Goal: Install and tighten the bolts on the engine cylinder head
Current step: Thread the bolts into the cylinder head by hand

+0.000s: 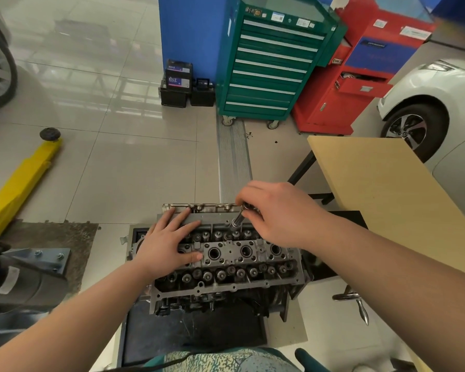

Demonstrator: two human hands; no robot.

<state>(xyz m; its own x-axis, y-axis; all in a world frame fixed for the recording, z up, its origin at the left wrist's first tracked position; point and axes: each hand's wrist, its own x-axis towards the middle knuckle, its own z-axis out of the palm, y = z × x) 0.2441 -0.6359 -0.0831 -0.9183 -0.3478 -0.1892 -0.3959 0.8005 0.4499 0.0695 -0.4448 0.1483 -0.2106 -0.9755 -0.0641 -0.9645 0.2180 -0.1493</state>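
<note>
A grey metal cylinder head (242, 267) sits on an engine stand in front of me, with rows of valve springs and three round bores along its middle. My left hand (169, 242) rests flat on its left end, fingers spread and straight. My right hand (277, 213) grips the top of a metal socket tool (238, 218), which stands tilted at the head's far side, near the right. The tool's tip is down among the far row of springs. The bolt under it is hidden.
A light wooden table (392, 189) stands close on the right. A green drawer cabinet (269, 63) and a red cabinet (344, 84) stand behind. A yellow lift arm (22, 181) lies on the floor at left. A white car (427, 103) is at far right.
</note>
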